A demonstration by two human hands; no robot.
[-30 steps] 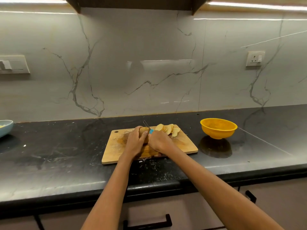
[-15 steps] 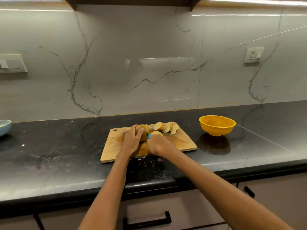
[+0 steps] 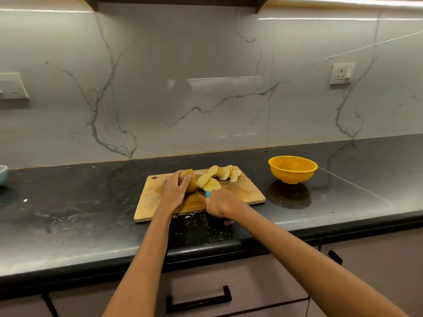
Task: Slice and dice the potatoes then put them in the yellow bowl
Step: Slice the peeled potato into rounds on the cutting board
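Observation:
A wooden cutting board [image 3: 155,202] lies on the black counter. My left hand [image 3: 173,194] grips the uncut brown potato piece [image 3: 191,182] on the board. Just right of it lie two fresh slices [image 3: 207,182], and a row of several slices [image 3: 225,172] fans out at the board's far edge. My right hand [image 3: 220,203] holds a knife with a blue handle [image 3: 207,194]; its blade is hidden under the fresh slices. The yellow bowl [image 3: 293,169] stands to the right of the board, and I see nothing in it.
The black counter [image 3: 80,213] runs left and right, its front edge close to me. A pale blue bowl [image 3: 2,175] sits at the far left edge of view. The marble backsplash carries a socket [image 3: 342,73]. Drawers with black handles [image 3: 199,302] are below.
The knife came down through the potato and drew back toward me. New slices now lie beside the uncut piece. My view shifted slightly.

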